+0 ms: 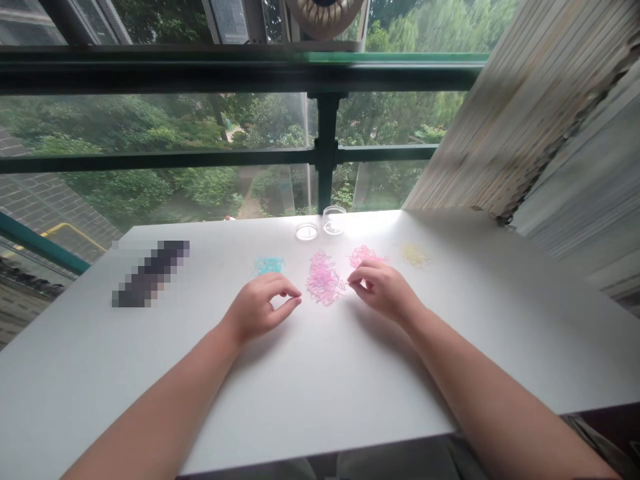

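A loose pile of small pink and lilac loop-like pieces point(325, 283) lies on the white table between my hands. To the left of the pile, my left hand point(263, 303) has thumb and forefinger pinched together; anything between the tips is too small to make out. On the pile's right edge, my right hand point(385, 290) is closed in a pinch, its fingertips at a small pink loop point(343, 285). Behind the left hand is a turquoise heap point(269, 265) of similar pieces. A brighter pink heap point(366, 255) sits just beyond the right hand, partly covered by it.
A yellow heap point(414, 253) lies farther right on the white table point(310, 393). Near the back edge stand a clear round container point(335, 221) and a flat clear lid point(307, 232). A pixelated dark object point(150, 273) is at left. Window rails point(327, 127) and a curtain point(480, 113) border the table.
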Demonstrator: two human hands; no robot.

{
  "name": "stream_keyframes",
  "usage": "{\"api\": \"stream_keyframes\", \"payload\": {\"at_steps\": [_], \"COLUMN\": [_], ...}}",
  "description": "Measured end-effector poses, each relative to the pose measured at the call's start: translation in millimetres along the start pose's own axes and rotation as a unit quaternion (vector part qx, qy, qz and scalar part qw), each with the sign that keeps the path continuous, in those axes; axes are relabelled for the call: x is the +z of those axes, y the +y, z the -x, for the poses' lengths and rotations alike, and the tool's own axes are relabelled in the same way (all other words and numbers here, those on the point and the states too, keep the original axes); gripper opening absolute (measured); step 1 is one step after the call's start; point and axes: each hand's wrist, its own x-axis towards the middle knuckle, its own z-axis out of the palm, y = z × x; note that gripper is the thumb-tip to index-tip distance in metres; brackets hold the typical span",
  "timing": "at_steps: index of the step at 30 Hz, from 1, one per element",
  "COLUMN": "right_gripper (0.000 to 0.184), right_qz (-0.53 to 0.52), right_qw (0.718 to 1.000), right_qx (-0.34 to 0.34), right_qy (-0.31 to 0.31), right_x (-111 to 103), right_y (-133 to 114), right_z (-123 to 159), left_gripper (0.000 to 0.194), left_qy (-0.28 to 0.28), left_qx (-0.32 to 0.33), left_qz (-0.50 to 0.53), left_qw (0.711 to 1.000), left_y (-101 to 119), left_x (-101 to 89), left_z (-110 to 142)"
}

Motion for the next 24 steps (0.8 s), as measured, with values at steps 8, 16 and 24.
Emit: {"api": "stream_keyframes", "payload": {"at_steps": [8,16,24], "right_gripper": [0.009,0.021,0.007], "right_qz": [0.085,0.096,0.083], "right_qw": [0.988,0.976,0.977], "right_qx": [0.113,0.179,0.174], "right_qy": [-0.056,-0.073,-0.092], "right_x": [-24,-41,-31], "right_y": [32,38,22], "right_z": [-3,-3,-4], "left_gripper": [0.01,0.01,0.013], "left_qy": [0.02,0.027,0.033], "left_qx": [-0.016,-0.019,-0.03], "left_qz": [-0.016,-0.033,-0.047], "left_qw": [1.0,0.999,0.998], "left_y": [-6,-9,-11], "left_x": [-10.5,-14.1,-16.3], "left_z": [2,3,3]}}
